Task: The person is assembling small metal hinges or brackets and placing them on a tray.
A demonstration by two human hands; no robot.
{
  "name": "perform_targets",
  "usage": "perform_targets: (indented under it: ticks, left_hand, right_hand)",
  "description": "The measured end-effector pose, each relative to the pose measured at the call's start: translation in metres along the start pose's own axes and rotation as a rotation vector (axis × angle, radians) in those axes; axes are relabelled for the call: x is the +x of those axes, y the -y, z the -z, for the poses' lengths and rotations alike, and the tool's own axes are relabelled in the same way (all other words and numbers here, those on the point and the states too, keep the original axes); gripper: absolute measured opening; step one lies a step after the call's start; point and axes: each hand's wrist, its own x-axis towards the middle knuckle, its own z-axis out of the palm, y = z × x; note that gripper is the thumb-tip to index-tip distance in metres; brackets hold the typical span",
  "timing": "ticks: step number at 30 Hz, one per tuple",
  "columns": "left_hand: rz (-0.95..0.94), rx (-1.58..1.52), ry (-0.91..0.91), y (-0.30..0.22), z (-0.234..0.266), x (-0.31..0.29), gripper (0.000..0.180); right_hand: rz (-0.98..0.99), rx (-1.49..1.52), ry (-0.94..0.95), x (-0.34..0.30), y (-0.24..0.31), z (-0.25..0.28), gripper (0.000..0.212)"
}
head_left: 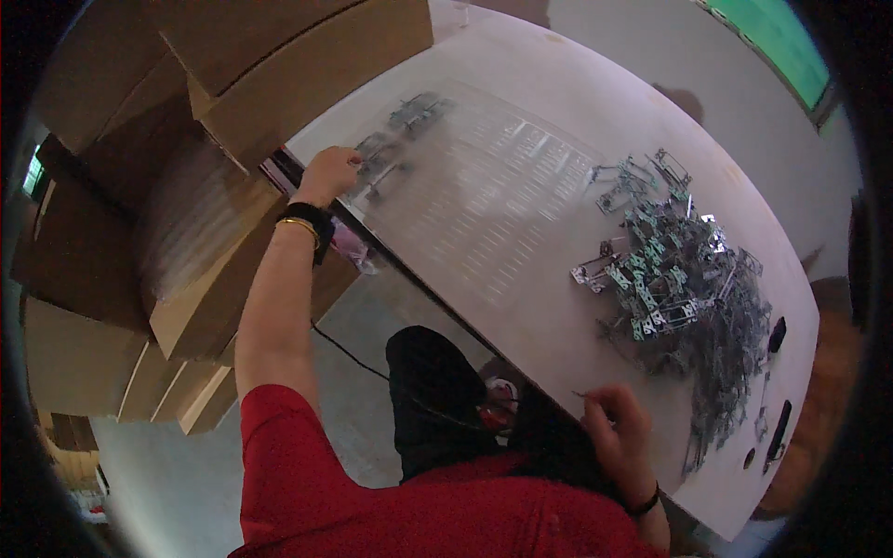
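My left hand (327, 177) reaches to the left end of a clear plastic tray (493, 270) on the white table. Its fingers are closed beside several grey metal parts (377, 153) in the tray; what they pinch, if anything, is hidden. Rows of moulded slots cover the rest of the tray. Near the table's front edge, my right hand (618, 430) is closed, with a small thin piece (579, 394) sticking out from between thumb and finger. To the right of the tray lies a large heap of flat, cut-out metal brackets (679, 279), some catching greenish light.
Cardboard boxes (307, 74) are stacked at the left, close against the table (595, 70). Two small black objects (778, 335) lie by the right edge, beyond the heap. A dark cable (352, 357) hangs below the table, near my knee.
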Motion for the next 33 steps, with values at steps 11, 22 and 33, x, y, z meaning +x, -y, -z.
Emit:
perform_targets:
  ticks: [11,22,33]
  left_hand:
    - [0.145,-0.066,-0.009,0.017,0.004,-0.004,0.027]
    - [-0.322,-0.558,-0.119,-0.259,0.022,-0.099,0.017]
    - [-0.459,-0.569,0.009,-0.389,-0.048,-0.091,0.019]
  right_hand:
    - [0.009,0.089,0.059,-0.006,0.013,0.01,0.016]
    - [0.157,0.034,0.033,-0.019,-0.003,0.011,0.013]
    - [0.275,0.086,-0.039,-0.043,-0.018,0.032,0.011]
